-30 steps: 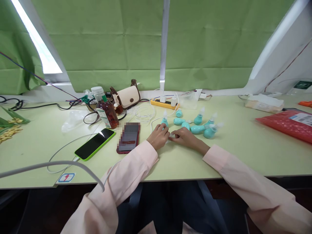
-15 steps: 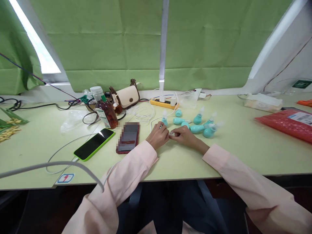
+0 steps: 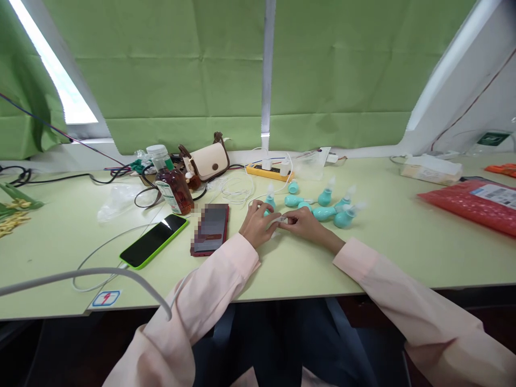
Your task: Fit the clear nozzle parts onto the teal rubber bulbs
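Spreads left hand (image 3: 256, 224) wider than before by small clear piece (image 3: 283, 220), with left grip impossible to tell; pinches it in right hand (image 3: 304, 223) beside turquoise squeeze bulbs (image 3: 324, 197).

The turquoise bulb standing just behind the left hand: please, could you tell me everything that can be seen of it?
The turquoise bulb is small and glossy, with a translucent, whitish, pointed tip on top. It looks like plastic or rubber. It stands upright on the pale green table, nearer than the yellow power strip and left of the other turquoise bulbs. The left hand hides some of its lower part, so whether they touch cannot be told.
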Available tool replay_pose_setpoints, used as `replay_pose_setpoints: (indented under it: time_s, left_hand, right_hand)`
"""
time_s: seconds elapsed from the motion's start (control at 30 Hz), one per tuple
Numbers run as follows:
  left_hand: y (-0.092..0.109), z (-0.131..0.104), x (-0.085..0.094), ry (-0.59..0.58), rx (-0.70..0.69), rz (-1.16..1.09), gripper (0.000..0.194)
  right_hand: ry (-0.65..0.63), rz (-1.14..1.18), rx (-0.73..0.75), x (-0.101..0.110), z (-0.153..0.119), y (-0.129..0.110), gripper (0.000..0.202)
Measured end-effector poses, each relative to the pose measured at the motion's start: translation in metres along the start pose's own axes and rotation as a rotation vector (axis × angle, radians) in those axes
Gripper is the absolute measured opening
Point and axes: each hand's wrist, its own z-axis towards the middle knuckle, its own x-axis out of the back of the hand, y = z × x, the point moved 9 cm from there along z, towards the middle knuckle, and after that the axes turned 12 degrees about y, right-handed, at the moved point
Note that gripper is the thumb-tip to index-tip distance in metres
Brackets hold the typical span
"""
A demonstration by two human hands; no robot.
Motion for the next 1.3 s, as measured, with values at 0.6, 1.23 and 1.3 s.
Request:
replay_pose_setpoints:
  time_s: [0.6, 1.23, 1.3]
  left_hand:
    - [-0.001, 0.001, -0.004, -0.009, 0.025, -0.133, 0.008]
    - [-0.030, 0.005, 0.014, 0.109, 0.315, -0.053, 0.008]
    - [-0.030, 0.003, 0.009, 0.078, 0.311, -0.030, 0.007]
  right_hand:
    - [-0.001, -0.028, 0.005, 0.001, 0.000, -0.003, 0.038]
    - [0.030, -0.205, -0.128, 0.011, 0.004, 0.013, 0.044]
    - [-0.014, -0.224, -0.123, 0.007, 0.003, 0.013, 0.042]
